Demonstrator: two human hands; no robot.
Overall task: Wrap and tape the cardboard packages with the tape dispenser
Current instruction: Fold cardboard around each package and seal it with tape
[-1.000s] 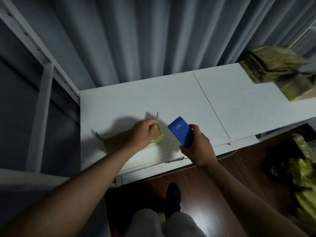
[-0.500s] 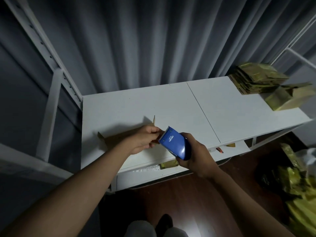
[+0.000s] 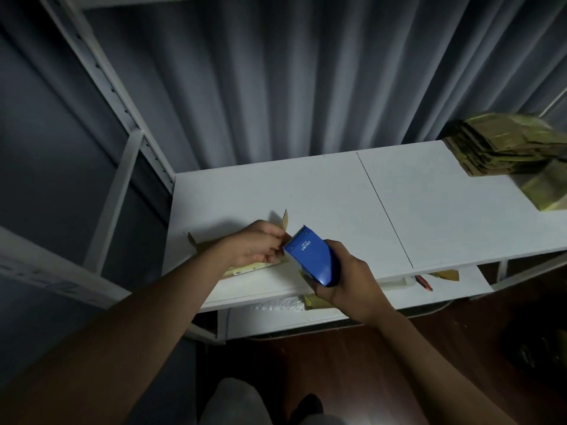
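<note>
Left hand (image 3: 256, 245) pinches cardboard package (image 3: 245, 268); right hand (image 3: 348, 277) grips tape dispenser (image 3: 313, 260).

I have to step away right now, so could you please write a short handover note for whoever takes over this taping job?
Left hand: fingers curled at the dispenser's toothed edge, over the flat cardboard package on the white table; whether it pinches tape is unclear.
Right hand: grips the blue tape dispenser.
Stack of cardboard packages: far right of the table.
Done: package laid out, flaps still up.
Left: pull tape, fold, seal, then work through the stack.
</note>
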